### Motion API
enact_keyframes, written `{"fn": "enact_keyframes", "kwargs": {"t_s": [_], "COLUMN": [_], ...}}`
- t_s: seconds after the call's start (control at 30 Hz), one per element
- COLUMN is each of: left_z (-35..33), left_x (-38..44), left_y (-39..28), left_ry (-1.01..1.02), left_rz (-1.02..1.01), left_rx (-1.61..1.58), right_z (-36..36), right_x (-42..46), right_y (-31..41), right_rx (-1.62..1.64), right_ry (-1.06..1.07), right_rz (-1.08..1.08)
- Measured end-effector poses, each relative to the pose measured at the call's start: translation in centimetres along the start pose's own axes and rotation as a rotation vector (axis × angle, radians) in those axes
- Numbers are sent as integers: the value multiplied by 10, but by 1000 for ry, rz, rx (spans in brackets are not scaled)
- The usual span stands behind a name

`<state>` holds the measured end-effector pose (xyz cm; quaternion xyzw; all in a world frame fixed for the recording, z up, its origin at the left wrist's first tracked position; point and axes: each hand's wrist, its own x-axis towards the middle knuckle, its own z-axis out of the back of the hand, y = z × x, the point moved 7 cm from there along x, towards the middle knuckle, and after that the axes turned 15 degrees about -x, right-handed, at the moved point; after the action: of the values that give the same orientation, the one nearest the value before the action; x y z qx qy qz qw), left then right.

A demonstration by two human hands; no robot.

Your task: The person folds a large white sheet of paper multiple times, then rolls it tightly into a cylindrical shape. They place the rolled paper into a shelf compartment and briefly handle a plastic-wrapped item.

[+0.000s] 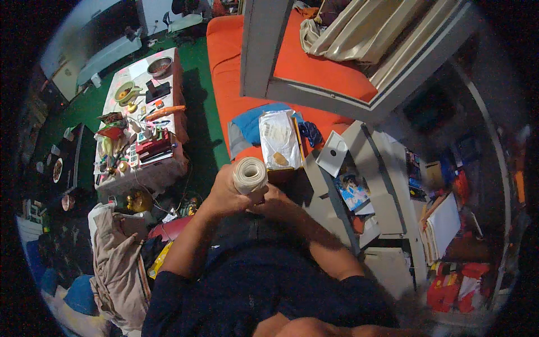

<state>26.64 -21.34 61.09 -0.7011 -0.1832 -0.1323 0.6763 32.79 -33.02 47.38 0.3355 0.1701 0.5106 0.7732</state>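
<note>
A rolled-up cream-coloured sheet point(250, 175), probably cloth or a mat, stands on end before my chest, its spiral end facing up. My left hand point(225, 191) is wrapped round the roll from the left. My right hand point(273, 201) closes on its lower right part, with the fingers partly hidden behind the roll and the other hand. Beyond the hands, a white plastic mailing package point(278, 137) bearing a label lies on a blue cloth point(249, 125) on the orange sofa point(225, 76).
On the left stands a cloth-covered table point(122, 82) with a metal bowl point(159, 66), a red box and many small items. A beige garment point(120, 261) drapes at the lower left. A window-like frame point(311, 94) juts in above right, over cabinets point(385, 210) holding an open white box point(332, 153).
</note>
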Motion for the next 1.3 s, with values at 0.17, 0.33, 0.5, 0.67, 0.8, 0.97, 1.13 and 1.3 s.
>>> {"fn": "enact_keyframes", "kwargs": {"t_s": [0.17, 0.33, 0.5, 0.67, 0.8, 0.97, 1.13, 1.3], "left_z": [8, 8, 8, 6, 1, -23, -25, -21], "left_x": [2, 2, 1, 3, 1, 2, -5, -9], "left_y": [13, 13, 25, 33, 48, 57, 83, 99], "left_ry": [-29, -31, 1, 15, 21, 80, 65, 46], "left_rz": [98, 16, 40, 74, 147, 180, 79, 162], "left_rx": [244, 388, 475, 518, 523, 522, 545, 566], "right_z": [78, 149, 168, 161, 151, 119, 103, 111], "right_x": [-3, -20, -24, -26, -30, -30, -36, -40], "right_y": [23, 78, 130, 122, 109, 87, 68, 67], "right_rx": [20, -109, -255, -300, -355, -239, -238, -197], "right_ry": [-217, -560, -590, -519, -405, -492, -554, -539], "right_rz": [-4, 112, 234, 236, 168, 125, 8, 8]}}
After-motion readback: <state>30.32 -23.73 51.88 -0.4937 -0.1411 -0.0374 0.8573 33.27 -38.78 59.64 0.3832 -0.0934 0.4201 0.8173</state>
